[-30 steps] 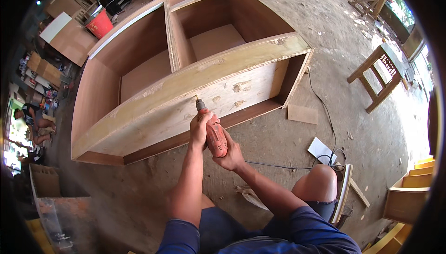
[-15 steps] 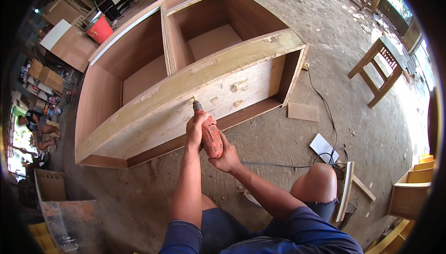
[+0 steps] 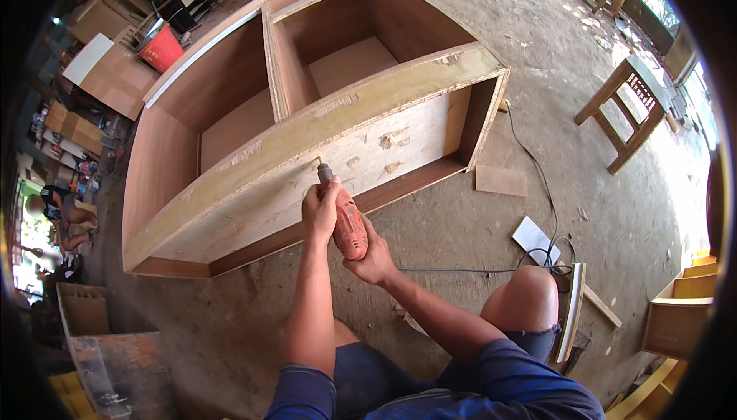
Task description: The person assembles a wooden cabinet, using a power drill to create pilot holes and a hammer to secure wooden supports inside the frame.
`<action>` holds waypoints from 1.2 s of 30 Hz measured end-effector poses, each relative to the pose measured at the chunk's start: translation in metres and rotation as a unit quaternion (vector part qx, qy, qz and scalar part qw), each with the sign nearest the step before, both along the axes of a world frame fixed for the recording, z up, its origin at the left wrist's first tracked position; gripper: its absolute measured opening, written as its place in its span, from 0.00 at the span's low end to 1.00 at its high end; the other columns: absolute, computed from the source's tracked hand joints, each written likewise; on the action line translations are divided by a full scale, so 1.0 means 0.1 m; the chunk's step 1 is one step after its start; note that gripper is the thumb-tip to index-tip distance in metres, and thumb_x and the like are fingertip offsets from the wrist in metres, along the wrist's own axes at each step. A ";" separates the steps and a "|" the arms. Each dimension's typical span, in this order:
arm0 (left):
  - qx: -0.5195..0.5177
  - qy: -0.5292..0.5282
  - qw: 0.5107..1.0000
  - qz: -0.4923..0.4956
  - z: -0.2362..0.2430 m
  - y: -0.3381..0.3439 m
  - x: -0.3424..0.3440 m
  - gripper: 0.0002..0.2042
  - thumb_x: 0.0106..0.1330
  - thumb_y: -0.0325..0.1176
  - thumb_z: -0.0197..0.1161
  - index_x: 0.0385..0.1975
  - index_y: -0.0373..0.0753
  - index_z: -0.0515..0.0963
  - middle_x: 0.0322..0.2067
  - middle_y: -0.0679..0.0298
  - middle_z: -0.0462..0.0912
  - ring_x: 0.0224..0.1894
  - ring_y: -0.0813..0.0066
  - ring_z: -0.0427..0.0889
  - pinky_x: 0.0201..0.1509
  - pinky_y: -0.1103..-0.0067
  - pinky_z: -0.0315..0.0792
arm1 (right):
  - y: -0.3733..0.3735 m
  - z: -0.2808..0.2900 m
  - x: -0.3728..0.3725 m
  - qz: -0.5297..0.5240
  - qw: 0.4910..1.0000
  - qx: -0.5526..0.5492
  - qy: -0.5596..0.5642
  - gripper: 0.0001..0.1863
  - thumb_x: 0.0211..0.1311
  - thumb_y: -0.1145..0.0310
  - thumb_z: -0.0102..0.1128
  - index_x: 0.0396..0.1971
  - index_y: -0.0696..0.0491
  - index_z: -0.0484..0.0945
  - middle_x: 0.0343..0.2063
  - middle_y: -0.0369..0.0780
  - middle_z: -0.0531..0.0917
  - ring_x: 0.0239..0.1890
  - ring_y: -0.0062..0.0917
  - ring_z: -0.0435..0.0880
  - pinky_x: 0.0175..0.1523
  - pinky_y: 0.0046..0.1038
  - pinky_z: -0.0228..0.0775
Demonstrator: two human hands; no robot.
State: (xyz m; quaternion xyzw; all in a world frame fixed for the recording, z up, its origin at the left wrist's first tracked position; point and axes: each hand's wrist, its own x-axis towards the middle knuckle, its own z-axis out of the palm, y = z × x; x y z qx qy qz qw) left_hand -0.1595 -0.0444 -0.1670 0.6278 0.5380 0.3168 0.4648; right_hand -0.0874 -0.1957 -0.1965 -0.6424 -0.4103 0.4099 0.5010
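A red power drill [image 3: 351, 228] is held between my two hands, its bit pointing at the pale panel of a wooden cabinet [image 3: 269, 147] that lies on its side. The bit's tip meets the panel just below the cabinet's light edge board. Wrapped round the front of the drill, near its chuck, is my left hand [image 3: 318, 209]. Behind it my right hand [image 3: 372, 257] grips the drill at its rear and handle; the handle is mostly hidden. Rough torn patches [image 3: 394, 139] mark the panel to the right of the bit.
A black cord [image 3: 461, 270] runs right to a coil by a white board [image 3: 536, 240]. A brown flat piece [image 3: 500, 180] lies by the cabinet's right corner. A wooden stool [image 3: 633, 109] stands at right, a red bucket [image 3: 161, 49] at far left. Another person [image 3: 65, 213] sits at left.
Hands and drill have shifted very slightly left, with the bit still at nearly the same spot on the panel. The cabinet has not visibly moved.
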 end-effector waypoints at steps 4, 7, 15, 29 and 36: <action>0.297 0.111 0.948 -0.004 0.69 -0.26 0.03 0.14 0.65 0.40 0.71 0.36 0.33 0.81 0.30 0.60 0.85 0.30 0.76 0.83 0.38 0.77 0.76 | -0.02 0.12 0.00 -0.016 0.999 -0.028 0.039 0.57 0.39 0.66 0.70 0.75 0.53 0.53 0.59 0.56 0.78 0.62 0.49 0.78 0.66 0.41 0.71; 0.442 0.039 0.895 -0.041 1.34 -0.28 -0.09 0.09 0.66 0.32 0.68 0.30 0.33 0.81 0.25 0.64 0.83 0.28 0.77 0.80 0.37 0.77 0.74 | 0.00 0.02 -0.02 -0.034 0.999 -0.001 0.038 0.58 0.39 0.67 0.73 0.75 0.54 0.52 0.60 0.53 0.78 0.63 0.44 0.79 0.67 0.38 0.71; 0.379 0.261 0.886 -0.060 1.35 0.90 -0.46 0.21 0.68 0.51 0.63 0.43 0.35 0.80 0.44 0.48 0.84 0.51 0.51 0.81 0.56 0.60 0.72 | -0.01 0.17 -0.08 -0.070 0.956 0.149 0.244 0.61 0.45 0.68 0.82 0.76 0.52 0.49 0.71 0.47 0.65 0.72 0.36 0.65 0.73 0.38 0.60; 0.344 0.368 0.862 -0.054 1.36 0.83 -0.23 0.26 0.69 0.57 0.57 0.44 0.35 0.79 0.46 0.48 0.84 0.51 0.46 0.79 0.60 0.59 0.68 | 0.07 0.11 -0.47 -0.140 0.852 0.122 0.489 0.32 0.52 0.74 0.69 0.60 0.56 0.71 0.38 0.40 0.84 0.35 0.25 0.83 0.39 0.34 0.77; 0.297 0.356 0.884 -0.057 1.37 0.82 -0.28 0.25 0.70 0.58 0.56 0.42 0.36 0.78 0.44 0.48 0.83 0.50 0.45 0.79 0.59 0.58 0.68 | 0.23 0.35 -0.75 -0.196 0.773 0.124 0.590 0.26 0.55 0.67 0.66 0.54 0.54 0.72 0.31 0.41 0.81 0.27 0.29 0.81 0.33 0.32 0.75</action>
